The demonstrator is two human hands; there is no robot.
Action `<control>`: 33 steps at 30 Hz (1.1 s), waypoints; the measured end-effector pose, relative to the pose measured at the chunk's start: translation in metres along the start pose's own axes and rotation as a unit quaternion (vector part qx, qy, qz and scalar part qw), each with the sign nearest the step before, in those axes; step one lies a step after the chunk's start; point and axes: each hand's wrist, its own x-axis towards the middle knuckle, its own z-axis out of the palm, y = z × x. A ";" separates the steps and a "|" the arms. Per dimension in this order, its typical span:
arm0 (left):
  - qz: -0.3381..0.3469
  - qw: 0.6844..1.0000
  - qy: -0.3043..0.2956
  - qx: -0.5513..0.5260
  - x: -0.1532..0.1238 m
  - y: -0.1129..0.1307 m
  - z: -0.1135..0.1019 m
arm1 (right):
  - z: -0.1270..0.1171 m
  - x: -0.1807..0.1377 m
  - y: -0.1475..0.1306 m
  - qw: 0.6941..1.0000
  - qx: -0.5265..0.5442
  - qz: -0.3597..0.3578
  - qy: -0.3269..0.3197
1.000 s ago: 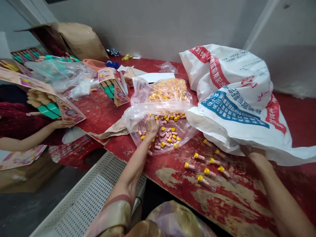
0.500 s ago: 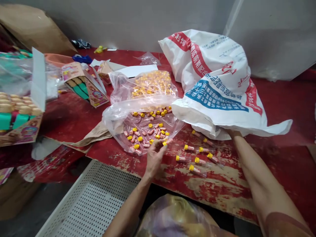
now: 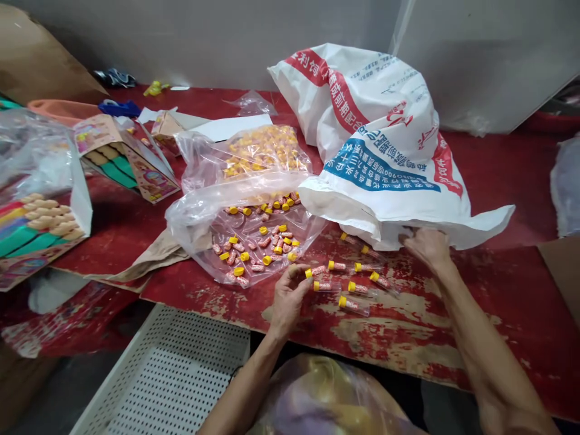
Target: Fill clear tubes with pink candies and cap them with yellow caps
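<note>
Since left hand [image 3: 289, 296] has brought pinched vial [image 3: 319, 270] to lower-centre loose vials [image 3: 357, 288], group gains one; right hand [image 3: 428, 246] at sack [image 3: 385, 193], grip unclear

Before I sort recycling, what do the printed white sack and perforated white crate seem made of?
Printed white sack: probably matte plastic, judging by its stiff creases; weave unclear. Perforated white crate: likely rigid moulded plastic, smooth, with regular rows of holes.

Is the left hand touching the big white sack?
No, the left hand has a yellow-capped tube at its fingertips, well apart from the white sack.
</note>
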 end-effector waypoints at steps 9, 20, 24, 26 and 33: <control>-0.095 0.985 -0.137 -0.049 -0.019 0.005 0.054 | 0.027 -0.128 -0.033 0.793 0.608 -0.040 -0.004; -0.105 0.983 -0.124 -0.090 -0.032 -0.006 0.052 | 0.040 -0.143 -0.063 0.749 0.657 -0.088 -0.021; -0.087 0.989 -0.116 -0.028 -0.040 -0.008 0.055 | 0.048 -0.147 -0.068 0.782 0.610 -0.115 -0.046; -0.071 0.990 -0.118 0.004 -0.044 -0.008 0.057 | 0.052 -0.148 -0.070 0.798 0.586 -0.129 -0.051; 0.038 0.975 -0.195 0.101 -0.046 -0.001 0.066 | 0.044 -0.165 -0.060 0.833 0.549 -0.058 0.037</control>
